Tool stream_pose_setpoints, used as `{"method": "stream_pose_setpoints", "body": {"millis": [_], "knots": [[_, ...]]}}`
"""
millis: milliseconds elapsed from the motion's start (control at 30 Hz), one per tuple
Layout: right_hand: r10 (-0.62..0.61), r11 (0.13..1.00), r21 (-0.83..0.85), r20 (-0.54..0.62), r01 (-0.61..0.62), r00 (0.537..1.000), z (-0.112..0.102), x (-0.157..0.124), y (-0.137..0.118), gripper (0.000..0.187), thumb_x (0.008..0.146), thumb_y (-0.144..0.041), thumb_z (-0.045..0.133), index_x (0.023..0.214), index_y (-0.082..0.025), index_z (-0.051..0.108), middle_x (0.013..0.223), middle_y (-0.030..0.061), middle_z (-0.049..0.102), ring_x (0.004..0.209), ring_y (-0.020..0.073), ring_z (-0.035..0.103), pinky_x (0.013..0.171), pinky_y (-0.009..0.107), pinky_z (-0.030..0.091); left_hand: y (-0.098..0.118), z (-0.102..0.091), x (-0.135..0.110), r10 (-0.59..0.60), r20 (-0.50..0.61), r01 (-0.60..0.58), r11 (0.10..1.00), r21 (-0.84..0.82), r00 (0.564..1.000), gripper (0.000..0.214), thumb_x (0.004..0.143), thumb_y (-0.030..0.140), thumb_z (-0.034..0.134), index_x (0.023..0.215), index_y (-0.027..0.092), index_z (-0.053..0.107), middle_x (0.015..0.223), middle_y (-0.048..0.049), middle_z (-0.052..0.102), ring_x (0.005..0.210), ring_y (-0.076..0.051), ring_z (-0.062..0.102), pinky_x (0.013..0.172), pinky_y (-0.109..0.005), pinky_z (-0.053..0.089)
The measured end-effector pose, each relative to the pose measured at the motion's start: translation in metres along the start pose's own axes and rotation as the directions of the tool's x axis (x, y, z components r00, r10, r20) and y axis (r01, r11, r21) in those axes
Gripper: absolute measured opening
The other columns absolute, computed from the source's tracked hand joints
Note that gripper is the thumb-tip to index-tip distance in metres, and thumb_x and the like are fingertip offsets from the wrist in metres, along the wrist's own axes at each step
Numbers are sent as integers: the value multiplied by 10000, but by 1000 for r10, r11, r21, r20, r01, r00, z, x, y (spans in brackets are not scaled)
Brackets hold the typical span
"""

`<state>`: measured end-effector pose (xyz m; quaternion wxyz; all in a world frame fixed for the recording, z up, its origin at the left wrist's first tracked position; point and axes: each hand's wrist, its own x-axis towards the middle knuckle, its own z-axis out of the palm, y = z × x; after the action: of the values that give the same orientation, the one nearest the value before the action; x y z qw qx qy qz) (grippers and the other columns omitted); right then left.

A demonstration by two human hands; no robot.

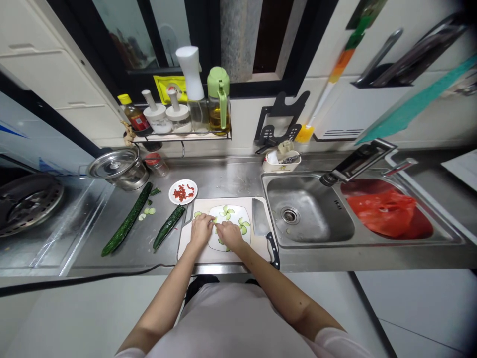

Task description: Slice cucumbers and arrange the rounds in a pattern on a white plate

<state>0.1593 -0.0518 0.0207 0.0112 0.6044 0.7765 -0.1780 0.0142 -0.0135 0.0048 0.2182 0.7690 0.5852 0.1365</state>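
My left hand [202,228] and my right hand [229,234] meet over the left side of a white square plate [213,243]. The fingers of both are drawn together in a pinch. A small pale-green cucumber slice [215,220] shows at my left fingertips; what my right fingertips hold is hidden. Cut cucumber slices [244,225] lie fanned in pinwheels on the plate, partly covered by my hands. Beneath the plate is a cutting board [203,256]. At its right side rests a kitchen knife [260,219], black handle toward me. More slices [198,214] lie left of the plate.
Left on the steel counter are a whole cucumber [128,219], a cut cucumber [168,227], cucumber scraps [149,211] and a small plate [172,199] of red bits. A lidded pot [128,176] stands behind. The double sink [309,209], holding a red bag [387,211], is right.
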Motion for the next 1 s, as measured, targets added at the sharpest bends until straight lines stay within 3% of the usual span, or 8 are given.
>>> {"method": "stream_pose_setpoints", "body": {"millis": [767,1000], "knots": [[4,1000,-1,19,-4,1000,-2,1,-1,350,974,-224,333,1212,-223,590,1038,107,661,976,210,593,780,298,448,1,2,-1,5,-20,-5,999,38,1000,226,856,214,558,1028,231,703,1020,-81,646,1020,-249,534,889,-380,383],[27,998,66,-23,-26,999,-5,-4,1,329,964,-268,368,1207,-216,582,1046,96,659,981,214,582,769,289,432,0,0,0,13,-53,-14,1000,-26,999,223,851,229,551,1009,218,708,978,-84,653,1005,-248,545,904,-376,393]]}}
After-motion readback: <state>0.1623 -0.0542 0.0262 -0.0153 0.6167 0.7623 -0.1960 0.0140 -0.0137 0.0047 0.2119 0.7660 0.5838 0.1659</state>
